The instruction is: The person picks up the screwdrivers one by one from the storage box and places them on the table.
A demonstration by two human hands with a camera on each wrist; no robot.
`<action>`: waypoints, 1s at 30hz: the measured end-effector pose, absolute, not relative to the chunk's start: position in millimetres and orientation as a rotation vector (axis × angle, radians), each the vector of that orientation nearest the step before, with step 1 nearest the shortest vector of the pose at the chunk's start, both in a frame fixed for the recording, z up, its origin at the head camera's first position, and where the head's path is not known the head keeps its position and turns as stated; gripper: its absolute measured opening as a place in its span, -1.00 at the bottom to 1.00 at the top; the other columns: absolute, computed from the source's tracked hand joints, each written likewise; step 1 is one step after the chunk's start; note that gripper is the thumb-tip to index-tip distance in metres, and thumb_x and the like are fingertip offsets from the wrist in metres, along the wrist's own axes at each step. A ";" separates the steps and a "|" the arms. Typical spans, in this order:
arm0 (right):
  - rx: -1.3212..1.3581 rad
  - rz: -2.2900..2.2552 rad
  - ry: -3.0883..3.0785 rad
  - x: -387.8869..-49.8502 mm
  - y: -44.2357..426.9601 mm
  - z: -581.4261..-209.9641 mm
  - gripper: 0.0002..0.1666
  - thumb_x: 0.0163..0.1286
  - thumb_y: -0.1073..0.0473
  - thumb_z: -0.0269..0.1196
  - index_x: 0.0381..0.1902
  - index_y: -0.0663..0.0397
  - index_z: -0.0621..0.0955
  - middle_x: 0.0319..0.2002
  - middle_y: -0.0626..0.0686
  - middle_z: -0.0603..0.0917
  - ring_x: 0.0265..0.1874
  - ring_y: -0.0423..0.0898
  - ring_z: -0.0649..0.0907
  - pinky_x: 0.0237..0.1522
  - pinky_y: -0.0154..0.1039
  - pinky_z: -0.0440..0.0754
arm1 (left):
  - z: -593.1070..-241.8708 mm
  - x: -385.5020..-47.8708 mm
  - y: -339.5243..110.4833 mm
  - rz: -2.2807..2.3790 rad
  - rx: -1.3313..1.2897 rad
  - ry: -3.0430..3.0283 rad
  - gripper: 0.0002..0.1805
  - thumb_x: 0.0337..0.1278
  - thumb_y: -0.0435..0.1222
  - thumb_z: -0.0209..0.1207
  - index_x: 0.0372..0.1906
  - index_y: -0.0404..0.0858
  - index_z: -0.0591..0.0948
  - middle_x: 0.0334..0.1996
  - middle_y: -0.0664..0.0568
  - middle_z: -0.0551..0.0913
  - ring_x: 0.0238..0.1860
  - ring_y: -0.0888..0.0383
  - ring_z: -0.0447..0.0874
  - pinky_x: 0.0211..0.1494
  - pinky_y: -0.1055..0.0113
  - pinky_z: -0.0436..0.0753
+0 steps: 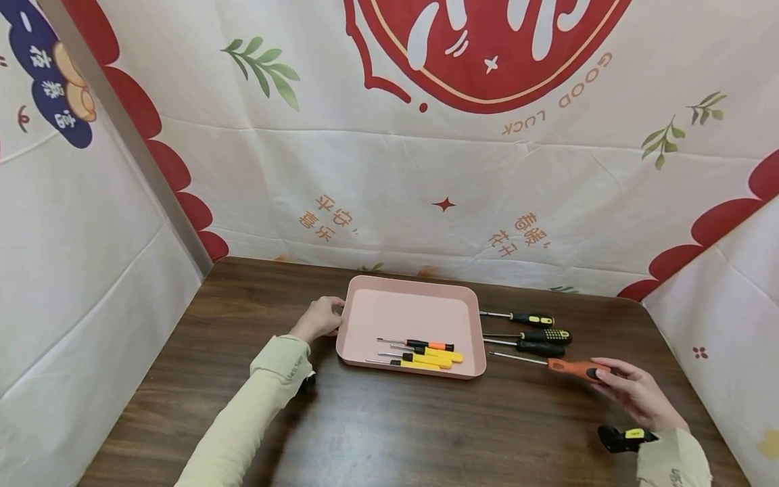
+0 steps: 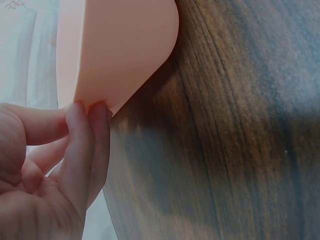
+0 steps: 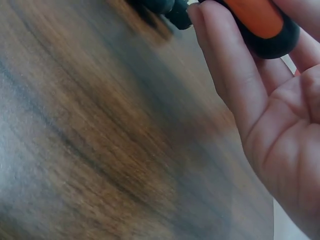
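Holding a likely rigid metal screwdriver (image 1: 566, 366), the right hand (image 1: 635, 393) sensibly pinches its orange-and-black handle (image 3: 259, 21); the left hand (image 1: 319, 318) pinches a pink rectangular tray (image 1: 402, 308).

On the table (image 1: 426, 433), the tray (image 1: 402, 304) sat between my left hand (image 1: 318, 318) and 3 screwdrivers (image 1: 548, 336) to its right. In its near half lay 4 others (image 1: 433, 360). Before those 3, my right hand (image 1: 635, 391) held 1 more screwdriver (image 1: 569, 367).
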State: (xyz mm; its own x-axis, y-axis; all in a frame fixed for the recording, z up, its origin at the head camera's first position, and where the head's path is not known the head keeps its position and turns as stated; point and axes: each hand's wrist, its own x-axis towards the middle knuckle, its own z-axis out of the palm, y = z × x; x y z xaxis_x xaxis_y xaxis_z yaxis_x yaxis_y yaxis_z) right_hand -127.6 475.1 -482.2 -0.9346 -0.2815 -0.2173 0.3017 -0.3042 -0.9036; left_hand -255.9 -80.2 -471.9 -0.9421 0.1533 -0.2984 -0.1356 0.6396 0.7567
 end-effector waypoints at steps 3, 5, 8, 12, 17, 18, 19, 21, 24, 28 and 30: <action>-0.013 -2.264 1.563 -130.4 475.4 -484.9 -0.52 0.38 0.46 -0.12 -0.08 -0.06 0.64 -0.16 -0.12 0.59 -0.18 -0.17 0.62 -0.12 -0.29 0.59 | -471.3 -255.5 -80.5 1.216 0.009 2.520 -0.57 -0.05 -0.53 0.02 0.04 -0.40 0.50 -0.50 -0.13 0.61 -0.59 0.20 0.50 -0.50 0.39 0.62; -0.027 -2.253 1.568 -133.3 474.9 -486.1 -0.52 0.37 0.46 -0.13 -0.08 -0.05 0.64 -0.16 -0.11 0.58 -0.18 -0.16 0.63 -0.12 -0.30 0.59 | -470.8 -255.3 -80.4 1.225 0.007 2.511 -0.57 -0.05 -0.54 0.02 0.04 -0.40 0.50 -0.48 -0.14 0.62 -0.58 0.20 0.51 -0.49 0.39 0.62; -0.063 -2.240 1.566 -137.8 473.8 -488.5 -0.52 0.36 0.48 -0.12 -0.07 -0.03 0.63 -0.15 -0.09 0.57 -0.18 -0.15 0.62 -0.11 -0.30 0.59 | -469.9 -254.8 -80.2 1.237 0.006 2.499 -0.57 -0.04 -0.54 0.02 0.04 -0.41 0.49 -0.45 -0.18 0.62 -0.57 0.20 0.52 -0.48 0.38 0.62; -0.161 -2.211 1.503 -142.7 471.7 -495.9 -0.51 0.36 0.50 -0.15 -0.01 0.02 0.60 -0.09 -0.09 0.58 -0.12 -0.16 0.61 -0.05 -0.29 0.56 | -469.9 -254.4 -80.4 1.241 0.004 2.495 -0.57 -0.04 -0.54 0.02 0.05 -0.42 0.49 -0.44 -0.19 0.62 -0.56 0.19 0.52 -0.48 0.38 0.63; -0.178 -2.236 1.423 -143.7 468.9 -503.0 -0.51 0.36 0.51 -0.16 0.00 0.05 0.60 -0.06 -0.07 0.60 -0.09 -0.16 0.60 -0.03 -0.27 0.55 | -471.2 -255.2 -80.7 1.230 0.001 2.506 -0.57 -0.05 -0.54 0.02 0.04 -0.40 0.49 -0.47 -0.17 0.62 -0.58 0.20 0.51 -0.49 0.38 0.62; -0.164 -2.248 1.425 -143.2 468.3 -503.1 -0.50 0.36 0.52 -0.16 -0.01 0.06 0.60 -0.07 -0.07 0.60 -0.09 -0.16 0.60 -0.03 -0.27 0.55 | -471.4 -255.4 -80.6 1.228 -0.002 2.507 -0.57 -0.04 -0.54 0.02 0.04 -0.40 0.50 -0.47 -0.16 0.62 -0.58 0.20 0.51 -0.49 0.39 0.62; -0.140 -2.256 1.436 -142.7 467.9 -502.4 -0.50 0.35 0.52 -0.15 -0.02 0.05 0.61 -0.08 -0.06 0.60 -0.10 -0.15 0.61 -0.04 -0.27 0.56 | -471.7 -255.5 -80.5 1.226 0.000 2.509 -0.57 -0.05 -0.54 0.02 0.04 -0.40 0.50 -0.47 -0.16 0.62 -0.58 0.20 0.51 -0.49 0.39 0.62; -0.092 -2.265 1.465 -141.7 466.9 -501.3 -0.50 0.33 0.54 -0.13 -0.05 0.04 0.62 -0.11 -0.07 0.60 -0.13 -0.15 0.61 -0.06 -0.28 0.57 | -471.6 -255.6 -80.2 1.222 -0.002 2.508 -0.58 -0.04 -0.54 0.01 0.04 -0.39 0.50 -0.48 -0.16 0.62 -0.59 0.20 0.51 -0.50 0.39 0.62; -0.028 -2.259 1.515 -140.8 465.9 -499.4 -0.51 0.31 0.55 -0.08 -0.07 0.01 0.64 -0.14 -0.08 0.59 -0.16 -0.16 0.62 -0.10 -0.30 0.59 | -471.7 -255.5 -80.2 1.224 -0.002 2.508 -0.58 -0.04 -0.54 0.01 0.03 -0.39 0.50 -0.48 -0.17 0.62 -0.60 0.20 0.50 -0.51 0.39 0.61; 0.030 -2.214 1.619 -140.7 464.8 -498.1 -0.53 0.28 0.53 -0.01 -0.10 -0.04 0.64 -0.17 -0.11 0.58 -0.20 -0.18 0.62 -0.14 -0.32 0.60 | -471.5 -255.2 -80.6 1.226 -0.004 2.508 -0.57 -0.05 -0.53 0.02 0.04 -0.39 0.50 -0.48 -0.17 0.62 -0.60 0.20 0.50 -0.50 0.39 0.61; 0.069 -2.176 1.698 -141.1 464.7 -498.4 -0.54 0.26 0.52 0.02 -0.12 -0.07 0.65 -0.18 -0.14 0.57 -0.22 -0.20 0.61 -0.16 -0.34 0.61 | -470.9 -255.0 -80.7 1.224 -0.006 2.506 -0.57 -0.04 -0.53 0.02 0.05 -0.38 0.50 -0.47 -0.17 0.61 -0.59 0.20 0.50 -0.50 0.40 0.61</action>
State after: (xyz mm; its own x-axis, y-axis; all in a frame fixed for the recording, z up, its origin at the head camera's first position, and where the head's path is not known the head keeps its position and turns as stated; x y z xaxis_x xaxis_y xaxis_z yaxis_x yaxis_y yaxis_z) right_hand -141.1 464.7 -498.4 -0.9272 -0.2630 -0.2667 0.3226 -0.1990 -0.9254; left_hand -255.0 -80.7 -470.9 -0.9383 0.1481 -0.3126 -0.1554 0.6267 0.7636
